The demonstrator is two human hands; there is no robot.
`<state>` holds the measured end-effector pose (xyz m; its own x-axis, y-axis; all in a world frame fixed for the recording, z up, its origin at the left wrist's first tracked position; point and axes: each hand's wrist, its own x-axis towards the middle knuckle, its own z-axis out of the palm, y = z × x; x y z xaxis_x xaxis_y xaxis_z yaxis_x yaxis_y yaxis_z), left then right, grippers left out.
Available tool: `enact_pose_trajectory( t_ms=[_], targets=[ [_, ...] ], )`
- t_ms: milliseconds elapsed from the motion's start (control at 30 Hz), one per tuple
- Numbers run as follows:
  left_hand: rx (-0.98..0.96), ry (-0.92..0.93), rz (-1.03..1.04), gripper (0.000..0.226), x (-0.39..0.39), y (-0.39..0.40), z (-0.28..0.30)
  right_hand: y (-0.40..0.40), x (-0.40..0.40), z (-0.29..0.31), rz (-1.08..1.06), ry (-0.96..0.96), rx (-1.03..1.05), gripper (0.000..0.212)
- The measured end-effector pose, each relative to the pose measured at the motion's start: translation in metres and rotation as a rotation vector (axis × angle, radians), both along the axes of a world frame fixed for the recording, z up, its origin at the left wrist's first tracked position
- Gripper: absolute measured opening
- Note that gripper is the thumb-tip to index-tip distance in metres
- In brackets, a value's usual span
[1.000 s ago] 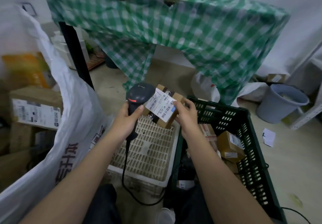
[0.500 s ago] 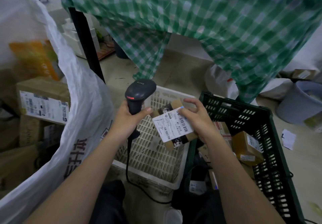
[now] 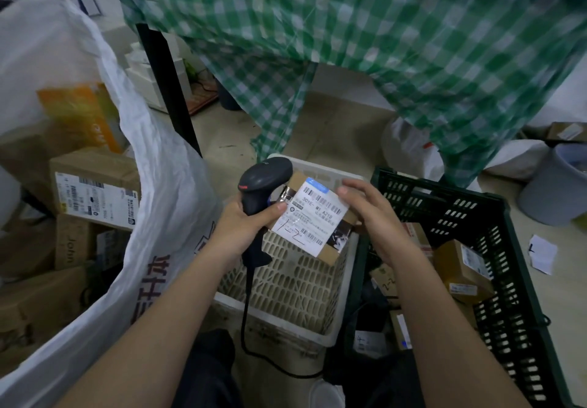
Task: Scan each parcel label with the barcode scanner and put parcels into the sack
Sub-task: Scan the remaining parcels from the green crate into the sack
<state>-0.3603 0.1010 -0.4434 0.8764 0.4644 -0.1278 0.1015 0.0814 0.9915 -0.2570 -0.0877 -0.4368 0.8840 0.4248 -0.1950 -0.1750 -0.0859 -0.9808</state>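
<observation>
The small cardboard parcel is held in the air above the far end of the white slatted basket, its white label turned up toward the person. It looks light and stiff, a taped box with crisp corners and glossy tape across its near right corner, so the tape may be a bit slippery while the bare card should hold well. My guess is it is best taken across two opposite side walls, leaving the label uncovered.

The left hand has its fingers curled round the handle of the black barcode scanner, and its thumb presses on the near left edge of the label, so this grip carries both at once. The right hand is at the parcel's right side with fingers loosely spread; whether it bears any of the weight I cannot tell. The scanner's cable hangs down in front of the basket.

The sack stands just to the left, its white rim high and its mouth wide, with labelled boxes already inside. The way across to it looks open, though the rim must be cleared and the cable will trail along. On the right the dark green crate holds more parcels, its near wall touching the basket. A green checked cloth hangs overhead at the far side, limiting room upward there.
</observation>
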Motion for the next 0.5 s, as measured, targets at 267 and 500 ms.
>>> enact_pose_trajectory(
  t_ms=[267, 500],
  targets=[
    [-0.062, 0.012, 0.142, 0.029, 0.003, 0.006, -0.007, 0.006, -0.001, -0.008, -0.010, 0.131, 0.091, 0.045],
    [0.029, 0.075, 0.082, 0.022, 0.002, 0.009, -0.010, 0.006, 0.015, -0.021, -0.194, 0.069, 0.044, 0.035]
  ],
)
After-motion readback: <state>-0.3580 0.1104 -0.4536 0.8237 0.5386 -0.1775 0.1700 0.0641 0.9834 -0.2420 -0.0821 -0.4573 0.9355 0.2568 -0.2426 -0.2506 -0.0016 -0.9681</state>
